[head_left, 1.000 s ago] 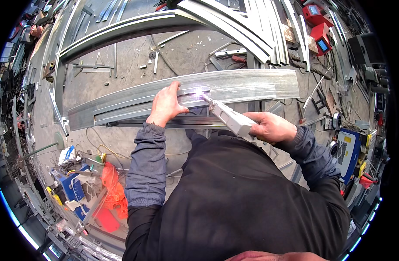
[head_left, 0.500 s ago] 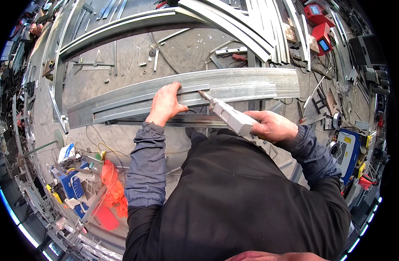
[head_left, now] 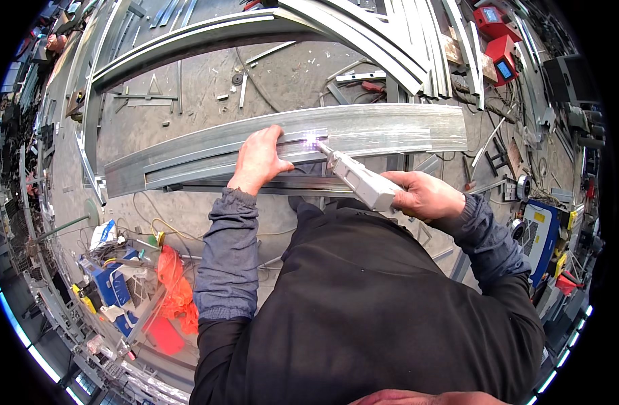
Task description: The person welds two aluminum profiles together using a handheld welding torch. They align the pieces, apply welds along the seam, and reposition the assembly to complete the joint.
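Note:
A long, flat galvanized metal sheet (head_left: 390, 125) lies across in front of me, with a narrower metal strip (head_left: 208, 158) along its near part. My left hand (head_left: 259, 158) grips the strip from above, thumb toward the near edge. In my right hand (head_left: 427, 196) is a pale grey handheld welding gun (head_left: 360, 179), pointed up and to the left. Its nozzle tip meets the strip near the strip's right end, where a bright violet-white spark glows. The right fingers under the gun's body are partly hidden.
Beyond the sheet stands a metal frame (head_left: 188, 48), with long metal profiles (head_left: 363, 40) stacked over its right side. Red machines with screens (head_left: 502, 61) are at far right. A blue machine (head_left: 542, 233) stands at right. Orange plastic (head_left: 174, 290) and cables litter the left floor.
A bright spark has appeared at the welding gun's tip. The gun and my right hand have shifted very slightly right; my left hand stays nearly in place on the strip.

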Demonstrator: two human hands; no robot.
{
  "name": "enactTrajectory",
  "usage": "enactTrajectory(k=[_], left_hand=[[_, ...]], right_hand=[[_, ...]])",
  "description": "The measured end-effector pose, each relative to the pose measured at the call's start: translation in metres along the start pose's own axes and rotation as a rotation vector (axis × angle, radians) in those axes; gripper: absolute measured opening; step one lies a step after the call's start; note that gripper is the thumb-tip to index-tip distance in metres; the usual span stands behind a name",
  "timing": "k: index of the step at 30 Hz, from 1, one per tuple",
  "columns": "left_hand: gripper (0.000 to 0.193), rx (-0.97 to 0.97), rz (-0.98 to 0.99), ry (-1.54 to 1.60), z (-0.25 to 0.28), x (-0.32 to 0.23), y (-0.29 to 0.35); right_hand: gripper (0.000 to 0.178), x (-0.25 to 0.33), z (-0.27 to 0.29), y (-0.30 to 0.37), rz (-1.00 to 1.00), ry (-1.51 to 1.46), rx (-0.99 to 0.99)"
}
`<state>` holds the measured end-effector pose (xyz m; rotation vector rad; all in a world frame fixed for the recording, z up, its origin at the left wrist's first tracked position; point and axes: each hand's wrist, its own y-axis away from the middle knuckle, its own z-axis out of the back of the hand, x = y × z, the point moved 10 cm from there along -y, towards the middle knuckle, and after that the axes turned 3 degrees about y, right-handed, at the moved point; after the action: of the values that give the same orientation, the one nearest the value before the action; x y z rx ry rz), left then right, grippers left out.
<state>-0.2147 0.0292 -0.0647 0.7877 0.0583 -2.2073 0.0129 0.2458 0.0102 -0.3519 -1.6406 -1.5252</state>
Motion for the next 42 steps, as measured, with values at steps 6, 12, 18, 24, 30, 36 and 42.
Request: enactTrajectory(k=[6,12,18,24,30,36,42], left_hand=[[0.074,0.004,0.000,-0.004,-0.002,0.001,-0.001],[0.074,0.001,0.002,-0.020,-0.002,0.001,0.000],[0.073,-0.016,-0.011,-0.009,-0.001,0.000,0.001],[0.073,0.003,-0.002,0.006,-0.003,0.003,-0.001],[0.074,0.013,0.013,-0.003,0.000,0.002,-0.001],[0.075,0.029,0.025,-0.011,0.001,0.001,-0.001],[0.076,0.016,0.010,-0.003,-0.002,0.005,0.001]], right_hand=[[0.048,-0.003,0.000,0.000,0.017,0.012,-0.010],[0.048,0.000,-0.002,0.004,-0.018,-0.062,0.012],[0.050,-0.001,-0.002,0.005,-0.063,-0.058,-0.003],[0.053,-0.007,-0.002,0.007,-0.089,-0.074,0.000],[0.052,-0.001,0.000,0.009,-0.050,-0.032,-0.018],[0.050,-0.008,0.001,0.009,-0.081,-0.018,-0.021],[0.052,-0.006,0.002,0.011,-0.094,-0.031,-0.014]])
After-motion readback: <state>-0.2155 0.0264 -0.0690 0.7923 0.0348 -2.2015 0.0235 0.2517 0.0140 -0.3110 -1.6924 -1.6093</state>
